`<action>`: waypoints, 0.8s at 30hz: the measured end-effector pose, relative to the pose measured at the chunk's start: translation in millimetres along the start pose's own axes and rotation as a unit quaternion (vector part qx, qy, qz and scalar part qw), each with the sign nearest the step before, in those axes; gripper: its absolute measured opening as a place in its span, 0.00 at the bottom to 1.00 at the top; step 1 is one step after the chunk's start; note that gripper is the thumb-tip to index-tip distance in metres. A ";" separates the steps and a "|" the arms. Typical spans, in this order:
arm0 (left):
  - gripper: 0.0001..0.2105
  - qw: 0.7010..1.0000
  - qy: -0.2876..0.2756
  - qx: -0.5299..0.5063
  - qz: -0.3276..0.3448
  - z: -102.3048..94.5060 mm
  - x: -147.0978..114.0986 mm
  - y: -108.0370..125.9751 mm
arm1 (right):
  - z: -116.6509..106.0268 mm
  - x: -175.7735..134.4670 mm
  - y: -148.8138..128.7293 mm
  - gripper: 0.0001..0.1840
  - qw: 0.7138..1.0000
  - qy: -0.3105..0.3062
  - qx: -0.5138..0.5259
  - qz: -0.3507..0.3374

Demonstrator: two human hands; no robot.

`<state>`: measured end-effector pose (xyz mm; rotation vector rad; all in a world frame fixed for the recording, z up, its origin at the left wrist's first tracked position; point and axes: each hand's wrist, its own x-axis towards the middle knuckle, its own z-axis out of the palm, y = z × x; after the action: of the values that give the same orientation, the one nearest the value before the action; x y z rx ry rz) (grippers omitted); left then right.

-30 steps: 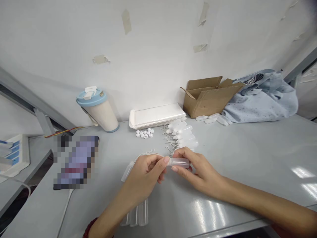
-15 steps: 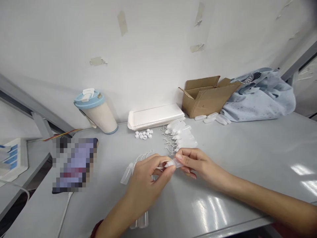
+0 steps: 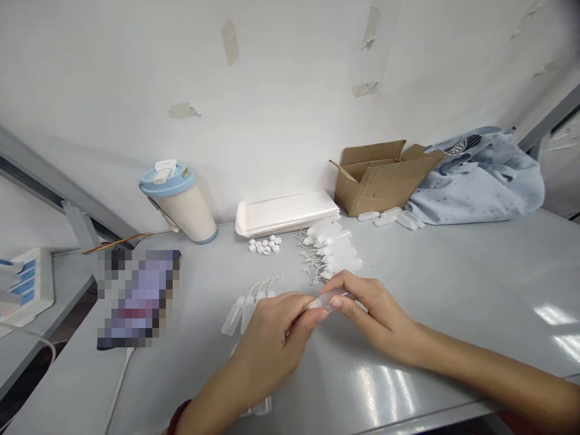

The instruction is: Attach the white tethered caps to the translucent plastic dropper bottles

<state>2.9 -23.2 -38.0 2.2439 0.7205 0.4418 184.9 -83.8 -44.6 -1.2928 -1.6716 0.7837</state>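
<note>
Between my hands is a small translucent squeeze bottle (image 3: 327, 301), held sideways above the table. My left hand (image 3: 281, 329) pinches its white cap end between thumb and fingers. Around the bottle's body, my right hand (image 3: 369, 311) is closed, thumb on the near side. Just behind my hands lies a pile of similar bottles (image 3: 335, 241) with thin strap-like tails pointing left. More bottles (image 3: 233, 318) with curved straps lie left of my left hand, which partly hides them. Two bottle ends (image 3: 261, 406) show below my left forearm.
Small white caps (image 3: 265, 245) sit before a stack of white trays (image 3: 287, 212). Behind are an open cardboard box (image 3: 380, 181), loose bottles (image 3: 388, 216) and a blue cloth bag (image 3: 484, 181). To the left stand a tumbler (image 3: 185, 205) and a blurred phone-like device (image 3: 140, 302) with a cable.
My left hand's fingers have closed further over the cap end, and my right hand has shifted its grip along the bottle body. The view has moved slightly.
</note>
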 end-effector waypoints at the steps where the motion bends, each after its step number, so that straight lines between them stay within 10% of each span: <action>1: 0.17 0.995 0.040 0.074 0.050 3.9 -1.3 -2.5 | -0.4 1.4 -0.4 0.15 0.999 -0.012 0.033 0.036; 6: 0.08 0.934 0.126 0.272 0.194 12.9 -4.5 -10.3 | -0.2 4.9 2.2 0.20 0.976 -0.068 0.151 0.144; 13: 0.11 1.000 -0.010 -0.004 0.001 -3.0 -2.9 4.6 | -0.3 -3.8 1.2 0.09 0.989 0.014 -0.061 -0.132; 24: 0.20 0.930 -0.137 -0.325 -0.105 -9.6 -2.7 10.2 | -5.0 -5.1 4.3 0.17 0.925 0.022 -0.259 -0.278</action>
<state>-0.4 -25.6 -24.3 1.5430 0.5531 0.2096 191.7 -87.7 -47.4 -1.0562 -2.1486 -0.0363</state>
